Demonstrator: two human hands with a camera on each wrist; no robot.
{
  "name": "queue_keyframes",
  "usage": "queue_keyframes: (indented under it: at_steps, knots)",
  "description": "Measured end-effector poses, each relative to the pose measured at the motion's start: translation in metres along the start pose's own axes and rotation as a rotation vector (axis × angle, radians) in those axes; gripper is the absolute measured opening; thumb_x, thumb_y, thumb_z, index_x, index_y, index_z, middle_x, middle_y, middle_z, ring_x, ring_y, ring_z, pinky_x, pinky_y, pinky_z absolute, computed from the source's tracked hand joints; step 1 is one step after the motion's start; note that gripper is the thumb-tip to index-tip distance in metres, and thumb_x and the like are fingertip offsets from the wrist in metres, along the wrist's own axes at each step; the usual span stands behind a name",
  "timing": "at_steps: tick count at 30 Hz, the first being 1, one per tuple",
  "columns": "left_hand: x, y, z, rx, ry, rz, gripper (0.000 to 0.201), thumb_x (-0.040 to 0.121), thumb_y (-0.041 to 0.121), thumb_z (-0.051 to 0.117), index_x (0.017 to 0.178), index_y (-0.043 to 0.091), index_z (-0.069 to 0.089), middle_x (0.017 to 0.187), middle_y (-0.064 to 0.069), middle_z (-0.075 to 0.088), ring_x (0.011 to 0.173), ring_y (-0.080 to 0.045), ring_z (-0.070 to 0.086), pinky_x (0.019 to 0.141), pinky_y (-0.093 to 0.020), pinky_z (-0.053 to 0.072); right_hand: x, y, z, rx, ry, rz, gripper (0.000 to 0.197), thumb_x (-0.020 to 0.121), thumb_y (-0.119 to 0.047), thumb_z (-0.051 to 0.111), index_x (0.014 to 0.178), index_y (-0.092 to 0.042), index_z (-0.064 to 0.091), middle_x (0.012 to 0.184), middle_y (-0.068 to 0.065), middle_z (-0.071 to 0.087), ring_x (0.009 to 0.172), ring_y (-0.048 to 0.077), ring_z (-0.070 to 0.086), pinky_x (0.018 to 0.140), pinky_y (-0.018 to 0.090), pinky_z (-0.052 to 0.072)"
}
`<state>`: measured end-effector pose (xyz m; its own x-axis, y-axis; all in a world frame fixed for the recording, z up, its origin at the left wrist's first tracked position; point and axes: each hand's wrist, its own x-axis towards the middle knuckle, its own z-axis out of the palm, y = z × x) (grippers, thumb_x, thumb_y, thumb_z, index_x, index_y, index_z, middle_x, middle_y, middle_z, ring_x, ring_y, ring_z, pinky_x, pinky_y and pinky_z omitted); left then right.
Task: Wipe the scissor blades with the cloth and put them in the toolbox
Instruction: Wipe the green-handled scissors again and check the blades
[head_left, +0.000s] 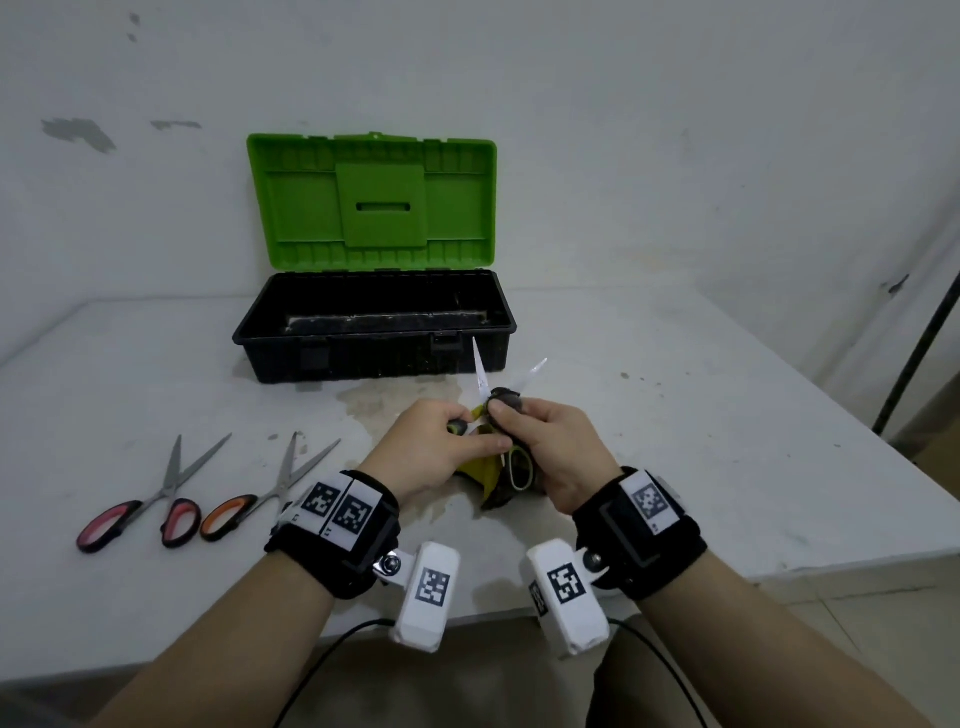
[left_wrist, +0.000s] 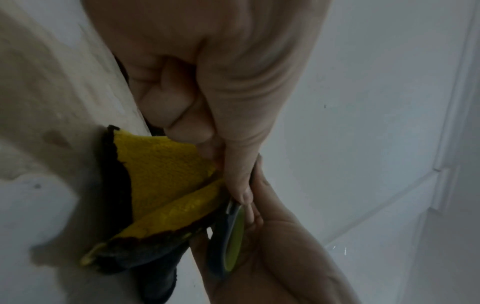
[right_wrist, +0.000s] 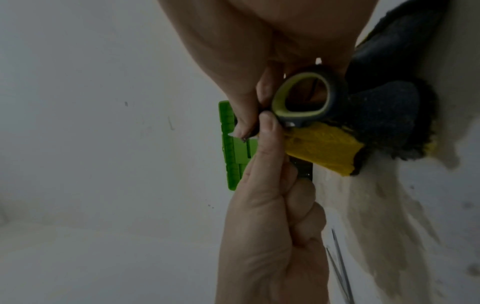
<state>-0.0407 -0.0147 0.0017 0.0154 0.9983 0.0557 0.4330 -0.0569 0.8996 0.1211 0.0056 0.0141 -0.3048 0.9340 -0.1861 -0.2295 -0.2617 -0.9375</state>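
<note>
Green-handled scissors (head_left: 485, 387), blades spread, wrapped in yellow-grey cloth (head_left: 480, 467) before open black toolbox (head_left: 374, 332).

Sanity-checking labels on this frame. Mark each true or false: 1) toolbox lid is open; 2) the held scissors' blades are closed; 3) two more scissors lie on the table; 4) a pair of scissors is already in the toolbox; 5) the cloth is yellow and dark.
1) True: the toolbox stands with its green lid up.
2) False: the green-handled scissors, held by the left hand and right hand, have their blades spread apart.
3) True: pink-handled scissors and orange-handled scissors lie to the left.
4) False: none shows in the part of the box in view.
5) True: the cloth is yellow with a dark side.
</note>
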Motion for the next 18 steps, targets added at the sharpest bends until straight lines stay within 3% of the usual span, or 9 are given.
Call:
queue_keyframes:
  at_steps: [3, 6, 8, 9, 10, 11, 13, 17, 18]
  knots:
    - [0.001, -0.004, 0.000, 0.001, -0.025, -0.003, 0.045, 0.068, 0.054, 0.085, 0.057, 0.024, 0.054, 0.066, 0.003, 0.044, 0.062, -0.014, 0.044, 0.066, -0.034, 0.034, -0.001, -0.003, 0.003, -0.005, 0.026, 0.003, 0.022, 0.087, -0.010, 0.068, 0.099, 0.007, 0.064, 0.081, 0.017, 0.070, 0.062, 0.022, 0.067, 0.054, 0.027, 0.054]
    - [0.001, -0.005, -0.002, 0.027, -0.029, -0.017, 0.038, 0.072, 0.050, 0.086, 0.062, 0.022, 0.062, 0.067, 0.001, 0.057, 0.065, -0.017, 0.055, 0.069, -0.037, 0.043, 0.001, -0.010, 0.002, 0.065, 0.078, -0.001, 0.020, 0.086, -0.009, 0.068, 0.099, 0.005, 0.064, 0.083, 0.020, 0.068, 0.064, 0.027, 0.066, 0.054, 0.030, 0.055]
    - [0.000, 0.000, -0.002, 0.018, -0.021, -0.007, 0.028, 0.076, 0.046, 0.085, 0.074, 0.021, 0.072, 0.077, -0.005, 0.072, 0.074, -0.025, 0.068, 0.076, -0.043, 0.053, 0.002, -0.013, 0.001, 0.108, 0.109, -0.029, 0.012, 0.087, -0.008, 0.067, 0.092, 0.002, 0.064, 0.079, 0.019, 0.069, 0.062, 0.026, 0.067, 0.053, 0.030, 0.054]
    - [0.000, 0.003, -0.002, -0.017, 0.015, -0.002, 0.025, 0.079, 0.043, 0.083, 0.083, 0.020, 0.074, 0.082, -0.005, 0.075, 0.076, -0.021, 0.071, 0.076, -0.042, 0.057, 0.003, -0.013, 0.000, 0.131, 0.130, -0.053, 0.009, 0.087, -0.009, 0.067, 0.090, 0.000, 0.065, 0.077, 0.017, 0.069, 0.061, 0.024, 0.067, 0.053, 0.029, 0.054]
    - [0.000, 0.005, -0.003, -0.081, 0.073, -0.009, 0.025, 0.083, 0.039, 0.082, 0.093, 0.018, 0.073, 0.082, -0.004, 0.074, 0.071, -0.013, 0.071, 0.068, -0.034, 0.059, 0.003, -0.012, -0.001, 0.158, 0.153, -0.077, 0.009, 0.087, -0.009, 0.067, 0.090, -0.001, 0.066, 0.077, 0.015, 0.070, 0.062, 0.023, 0.068, 0.054, 0.029, 0.054]
    - [0.000, 0.006, -0.003, -0.169, 0.131, -0.026, 0.026, 0.085, 0.035, 0.080, 0.101, 0.018, 0.070, 0.080, -0.001, 0.073, 0.061, -0.004, 0.067, 0.055, -0.022, 0.053, 0.003, -0.011, -0.001, 0.187, 0.171, -0.096, 0.011, 0.088, -0.010, 0.066, 0.093, -0.001, 0.066, 0.079, 0.015, 0.071, 0.064, 0.022, 0.068, 0.055, 0.028, 0.055]
    - [0.000, 0.008, 0.000, -0.322, 0.188, -0.090, 0.029, 0.088, 0.036, 0.077, 0.108, 0.017, 0.066, 0.080, -0.002, 0.070, 0.052, -0.003, 0.058, 0.049, -0.016, 0.046, 0.005, -0.009, -0.002, 0.231, 0.189, -0.112, 0.018, 0.088, -0.012, 0.066, 0.101, 0.000, 0.066, 0.084, 0.015, 0.071, 0.069, 0.023, 0.069, 0.058, 0.028, 0.055]
    - [0.001, 0.011, 0.013, -0.491, 0.156, -0.279, 0.049, 0.092, 0.059, 0.061, 0.101, 0.013, 0.073, 0.092, -0.010, 0.077, 0.077, -0.022, 0.071, 0.077, -0.040, 0.059, 0.007, -0.004, 0.007, 0.263, 0.232, -0.153, 0.026, 0.088, -0.017, 0.068, 0.106, 0.001, 0.066, 0.087, 0.014, 0.070, 0.075, 0.023, 0.066, 0.067, 0.032, 0.056]
    - [0.002, 0.013, 0.015, -0.529, 0.140, -0.313, 0.053, 0.094, 0.061, 0.056, 0.101, 0.011, 0.072, 0.091, -0.010, 0.077, 0.080, -0.024, 0.072, 0.077, -0.041, 0.059, 0.008, -0.003, 0.011, 0.267, 0.244, -0.160, 0.027, 0.088, -0.018, 0.068, 0.107, 0.000, 0.066, 0.089, 0.015, 0.070, 0.076, 0.023, 0.066, 0.068, 0.032, 0.056]
